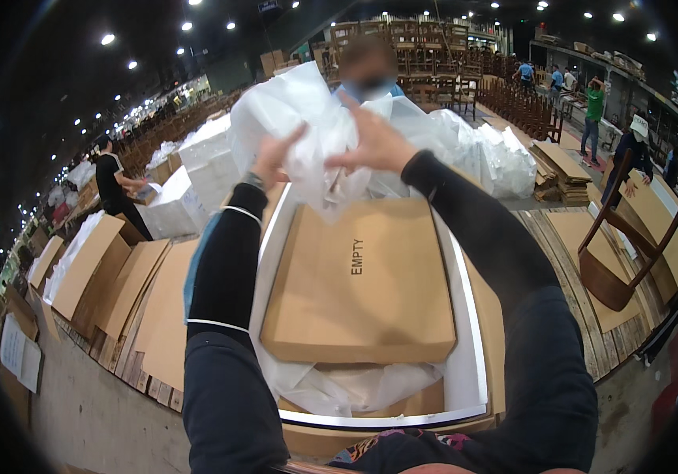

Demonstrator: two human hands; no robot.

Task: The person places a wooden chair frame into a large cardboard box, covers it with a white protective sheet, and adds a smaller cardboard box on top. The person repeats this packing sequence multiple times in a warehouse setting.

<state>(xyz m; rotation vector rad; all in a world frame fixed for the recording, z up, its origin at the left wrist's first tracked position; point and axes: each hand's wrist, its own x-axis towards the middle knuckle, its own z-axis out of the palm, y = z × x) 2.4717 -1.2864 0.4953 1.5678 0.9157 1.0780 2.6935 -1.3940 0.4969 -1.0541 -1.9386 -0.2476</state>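
My left hand and my right hand are raised beyond the far end of an open carton. Between them is a crumpled, translucent white packing sheet, with my fingers curved around its sides. Below it, a closed brown cardboard box with dark print lies flat inside the large white-lined carton. More white wrapping shows in the carton at the near end of the box.
A person in blue stands across from me. White wrapped bundles lie behind the carton. Cardboard sheets cover slatted pallets on the left. At right, a person handles cardboard near a brown chair.
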